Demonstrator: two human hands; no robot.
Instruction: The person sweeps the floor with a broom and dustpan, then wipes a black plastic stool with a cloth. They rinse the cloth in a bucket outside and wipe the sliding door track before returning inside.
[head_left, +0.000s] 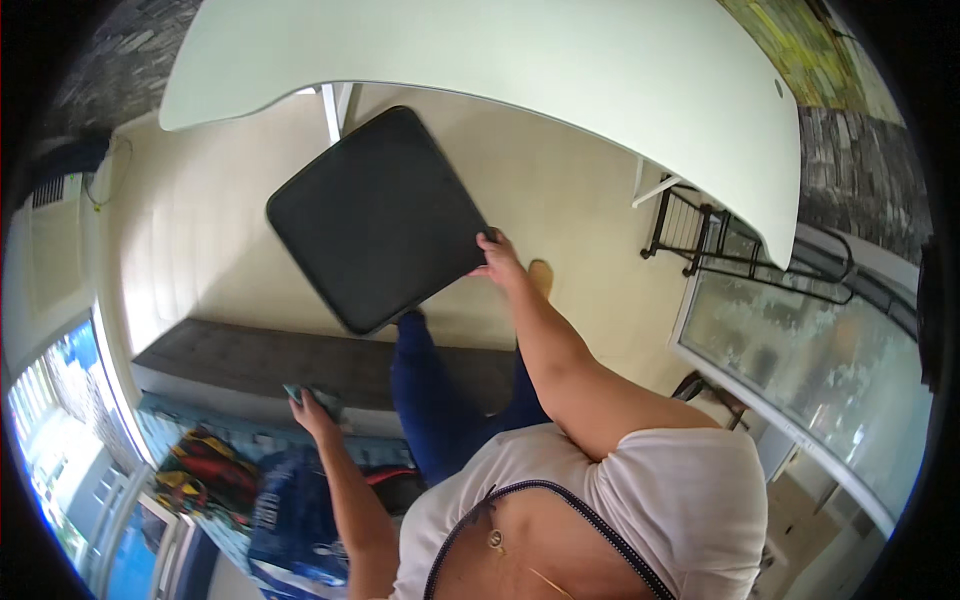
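Observation:
My right hand (499, 256) grips one corner of a black square panel (379, 221) with rounded corners and a raised rim. The panel is tilted in front of my legs, above the pale floor. What lies under it is hidden. My left hand (311, 415), lower and to the left, holds a crumpled greyish-green cloth (324, 401). That hand appears over the edge of a dark grey cushioned bench (247, 360), apart from the panel.
A white curved-edge table (510, 52) spans the far side. Under its right end stands a black metal rack (686, 232), near a frosted glass panel (795, 360). Bags and fabrics (289, 517) lie at lower left, by a window (75, 382).

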